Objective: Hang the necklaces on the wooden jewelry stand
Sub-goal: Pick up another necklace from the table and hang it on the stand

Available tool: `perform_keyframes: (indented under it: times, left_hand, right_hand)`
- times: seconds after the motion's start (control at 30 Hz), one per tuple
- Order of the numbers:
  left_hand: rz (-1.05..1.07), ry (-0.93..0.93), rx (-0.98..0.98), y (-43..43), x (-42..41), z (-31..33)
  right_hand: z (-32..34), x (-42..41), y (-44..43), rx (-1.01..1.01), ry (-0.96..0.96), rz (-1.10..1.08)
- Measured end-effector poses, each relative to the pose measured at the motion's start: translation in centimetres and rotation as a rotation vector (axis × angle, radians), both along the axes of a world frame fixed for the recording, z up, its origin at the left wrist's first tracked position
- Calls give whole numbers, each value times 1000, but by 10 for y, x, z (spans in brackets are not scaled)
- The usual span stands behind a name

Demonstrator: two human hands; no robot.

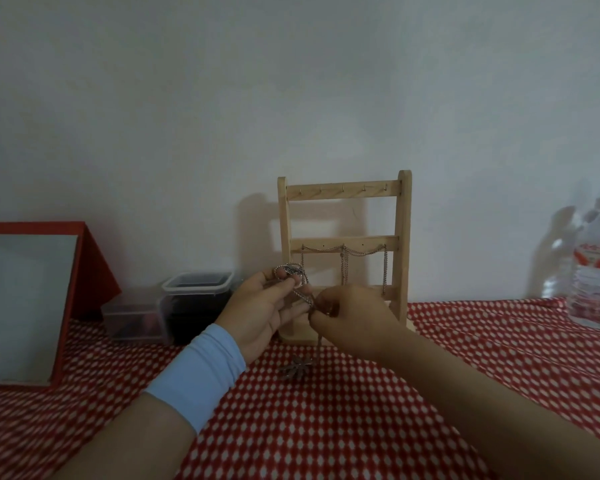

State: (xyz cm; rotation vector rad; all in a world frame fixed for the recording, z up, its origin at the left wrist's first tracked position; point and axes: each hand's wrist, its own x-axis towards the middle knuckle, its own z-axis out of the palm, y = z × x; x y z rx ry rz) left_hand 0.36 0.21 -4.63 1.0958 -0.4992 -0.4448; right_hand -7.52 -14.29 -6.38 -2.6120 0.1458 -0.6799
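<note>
Silver necklace (pixel 300 289) pinched between left hand (pixel 264 306), right hand (pixel 350 317).

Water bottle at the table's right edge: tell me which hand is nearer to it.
Right. The right hand, pinching the necklace chain before the wooden stand, is on the side towards the water bottle. The left hand holds the chain further left, beyond the right hand.

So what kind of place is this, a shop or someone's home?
Probably a home rather than a shop: a red checked tablecloth, plastic storage boxes, a water bottle and just one small wooden jewelry stand.
</note>
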Motion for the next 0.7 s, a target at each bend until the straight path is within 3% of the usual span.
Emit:
perform_keyframes:
  times: [0.1, 0.3, 0.53, 0.7]
  left_hand:
    - [16, -46, 40, 3, 1, 4]
    - [62, -115, 58, 5, 9, 17]
    - [133, -193, 72, 3, 27, 52]
    - [118, -288, 214, 0, 35, 69]
  right_hand:
    - [7, 0, 1, 110, 97, 67]
    - [28, 18, 2, 569, 213, 158]
    - [49, 17, -7, 480, 292, 433]
    - [59, 20, -20, 535, 326, 408]
